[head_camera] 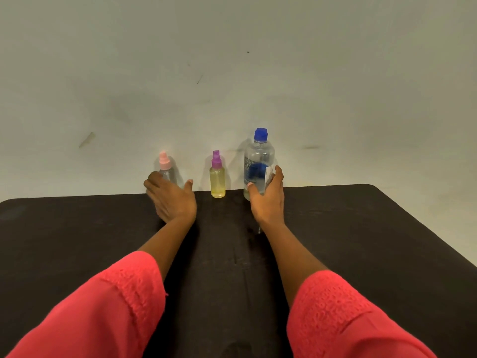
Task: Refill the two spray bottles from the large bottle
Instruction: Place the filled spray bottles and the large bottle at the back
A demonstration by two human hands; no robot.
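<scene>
My right hand wraps the large bottle low at its label, probably thin, slick and light, while my left hand is spread wide around the pink-capped spray bottle.

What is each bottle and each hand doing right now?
pink-top spray bottle: upright, top on, looks clear inside.
purple-top spray bottle: upright, top on, yellow liquid inside, untouched.
big bottle: upright, blue cap on.
left hand: cupped round the pink-top spray bottle; grip unclear.
right hand: holds the big bottle.
</scene>
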